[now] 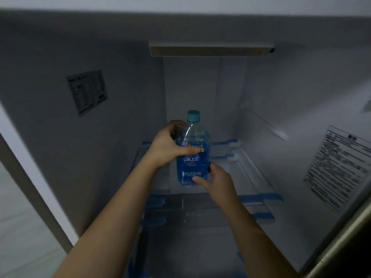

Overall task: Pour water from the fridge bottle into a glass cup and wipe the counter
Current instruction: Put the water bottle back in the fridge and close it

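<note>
A clear plastic bottle (192,163) with a blue label and a teal cap stands upright inside the open fridge, over a glass shelf (249,173). My left hand (168,146) grips its upper body from the left, thumb across the label. At the bottle's lower right, my right hand (215,182) holds the base, thumb on the front. The bottle looks mostly full of water. No glass cup or counter is in view.
The fridge interior (200,87) is dim, with glass shelves edged in blue tape below. A printed sticker (87,92) is on the left inner wall, and a larger label (339,169) on the right wall. The fridge door edge (341,243) runs along the lower right.
</note>
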A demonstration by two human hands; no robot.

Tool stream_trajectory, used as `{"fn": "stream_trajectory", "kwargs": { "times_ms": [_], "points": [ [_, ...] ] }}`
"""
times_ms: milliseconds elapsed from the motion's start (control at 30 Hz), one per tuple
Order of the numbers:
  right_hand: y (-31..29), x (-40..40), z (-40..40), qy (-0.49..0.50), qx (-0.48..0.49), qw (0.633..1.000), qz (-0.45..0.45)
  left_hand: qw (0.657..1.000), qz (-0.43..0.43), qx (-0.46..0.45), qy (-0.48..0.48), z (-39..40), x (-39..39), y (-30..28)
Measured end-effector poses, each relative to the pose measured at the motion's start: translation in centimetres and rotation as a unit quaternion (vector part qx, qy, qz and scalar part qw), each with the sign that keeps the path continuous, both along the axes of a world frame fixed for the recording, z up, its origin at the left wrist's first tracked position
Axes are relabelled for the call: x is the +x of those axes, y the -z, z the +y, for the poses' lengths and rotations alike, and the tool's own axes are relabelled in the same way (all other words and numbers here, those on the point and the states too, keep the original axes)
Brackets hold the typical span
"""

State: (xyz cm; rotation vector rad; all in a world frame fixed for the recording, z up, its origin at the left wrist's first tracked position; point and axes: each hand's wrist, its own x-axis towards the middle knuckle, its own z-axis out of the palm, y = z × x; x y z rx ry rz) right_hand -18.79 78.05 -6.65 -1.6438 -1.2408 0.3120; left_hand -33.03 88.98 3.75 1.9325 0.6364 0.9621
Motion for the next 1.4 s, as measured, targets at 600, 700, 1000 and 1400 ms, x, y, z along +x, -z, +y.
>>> {"fn": "stream_trajectory", "kwargs": {
  "times_ms": [600,700,1000,1400],
  "points": [
    [0.5,-0.7,0.5,0.033,-0.032,0.998,-0.048,0.999,0.003,-0.033,0.029,1.2,0.5,1.8],
    [0.3,-0.6,0.1,0.017,-0.04,0.998,-0.039,0.998,-0.008,-0.058,0.034,0.9,0.6,2.3],
    [-0.4,-2.6,-3.5,0.045,-0.029,0.999,-0.006,0.991,0.063,-0.067,-0.101,-2.0,-0.7,4.2],
    [0.8,-6.9,-12.5,0.091,-0.055,0.984,-0.141,0.934,0.329,0.118,-0.079,-15.3,-8.3,8.8]
  ]
}}
